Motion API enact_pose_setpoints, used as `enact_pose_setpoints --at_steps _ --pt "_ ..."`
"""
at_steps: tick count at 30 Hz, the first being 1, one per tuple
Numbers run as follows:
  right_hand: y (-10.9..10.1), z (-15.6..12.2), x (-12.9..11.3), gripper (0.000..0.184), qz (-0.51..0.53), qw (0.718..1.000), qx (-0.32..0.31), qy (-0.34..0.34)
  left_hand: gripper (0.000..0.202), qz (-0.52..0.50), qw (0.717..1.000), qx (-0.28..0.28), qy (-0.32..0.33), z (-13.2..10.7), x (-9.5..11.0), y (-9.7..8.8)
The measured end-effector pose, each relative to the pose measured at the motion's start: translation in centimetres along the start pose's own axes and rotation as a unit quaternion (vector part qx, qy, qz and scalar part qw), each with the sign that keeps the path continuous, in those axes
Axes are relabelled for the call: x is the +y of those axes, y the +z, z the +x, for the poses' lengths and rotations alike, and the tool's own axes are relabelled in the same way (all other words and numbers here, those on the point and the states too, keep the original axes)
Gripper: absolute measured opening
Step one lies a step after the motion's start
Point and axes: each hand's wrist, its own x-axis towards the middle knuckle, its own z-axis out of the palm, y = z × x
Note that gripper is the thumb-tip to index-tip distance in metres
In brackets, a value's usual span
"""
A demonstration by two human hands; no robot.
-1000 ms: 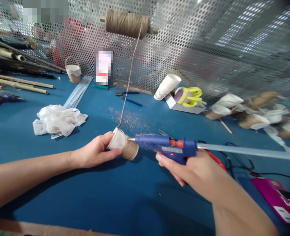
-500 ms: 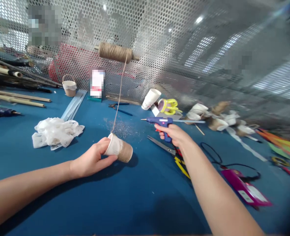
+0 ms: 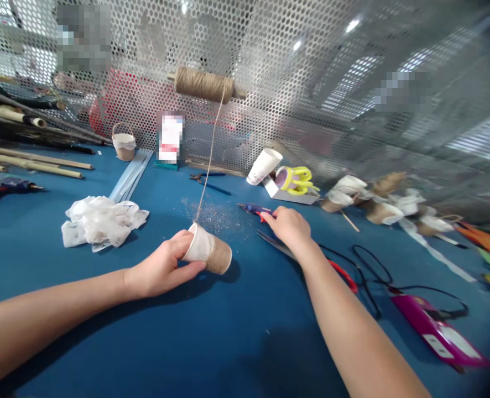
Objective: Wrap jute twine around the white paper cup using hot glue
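My left hand (image 3: 162,268) grips a white paper cup (image 3: 206,252) lying on its side on the blue table (image 3: 228,342); the cup's lower half is wrapped in brown twine. A strand of twine (image 3: 208,166) runs up from the cup to a spool (image 3: 201,84) hung on the mesh wall. My right hand (image 3: 288,226) rests over the blue glue gun (image 3: 251,209), whose nozzle points left and lies low on the table; the fingers are curled on its handle. Scissors (image 3: 276,245) lie just beside that hand.
Crumpled white plastic (image 3: 102,220) lies to the left, with sticks (image 3: 33,160) and another glue gun (image 3: 4,188) at the far left. A small basket (image 3: 124,142), an upturned cup (image 3: 264,166), yellow tape rolls (image 3: 298,179), finished wrapped cups (image 3: 373,202), black cable (image 3: 369,265) and a magenta box (image 3: 439,334) surround.
My right hand carried the glue gun away from the cup, to the right and back, and lowered it onto the table. My left hand kept hold of the cup.
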Motion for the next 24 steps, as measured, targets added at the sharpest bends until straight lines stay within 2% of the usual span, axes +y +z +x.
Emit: enact_pose_setpoints --at_steps 2,4,6,8,9,11,13,16,18,21,24 --pt "0.7 -2.0 -1.4 0.026 0.022 0.997 -0.054 -0.049 0.007 0.007 0.999 -0.01 0.031 0.1 0.2 0.1" --pt "2.0 -4.2 -2.8 0.038 0.055 0.982 -0.15 -0.097 0.007 0.024 0.997 -0.025 0.073 0.0 0.5 0.2" --pt "3.6 -6.0 -3.9 0.05 0.087 0.951 -0.267 -0.125 0.008 0.041 0.992 -0.047 0.11 -0.1 0.9 0.4" --pt "5.0 -7.2 -4.6 0.059 0.127 0.919 -0.348 -0.136 0.009 0.05 0.988 -0.074 0.128 -0.3 1.3 0.5" --pt "5.6 -7.5 -4.7 0.06 0.161 0.901 -0.38 -0.136 0.01 0.053 0.986 -0.086 0.129 -0.4 1.4 0.6" --pt "6.2 -7.8 -4.8 0.051 0.243 0.869 -0.41 -0.131 0.011 0.051 0.985 -0.101 0.128 -0.5 1.5 0.6" --pt "6.1 -7.9 -4.5 0.034 0.318 0.852 -0.397 -0.125 0.01 0.033 0.987 -0.101 0.117 -0.6 1.5 0.6" --pt "5.2 -8.1 -4.0 0.017 0.383 0.854 -0.329 -0.125 0.009 -0.02 0.995 -0.085 0.055 -0.6 1.3 0.5" --pt "4.3 -8.5 -3.7 0.013 0.415 0.852 -0.294 -0.124 0.011 -0.064 0.995 -0.077 -0.015 -0.7 1.1 0.5" --pt "3.3 -9.2 -3.3 0.01 0.44 0.853 -0.245 -0.136 0.023 -0.13 0.981 -0.078 -0.124 -0.9 0.8 0.7" --pt "3.1 -9.7 -3.1 0.01 0.446 0.864 -0.162 -0.166 0.03 -0.176 0.963 -0.089 -0.186 -0.9 0.7 0.9"
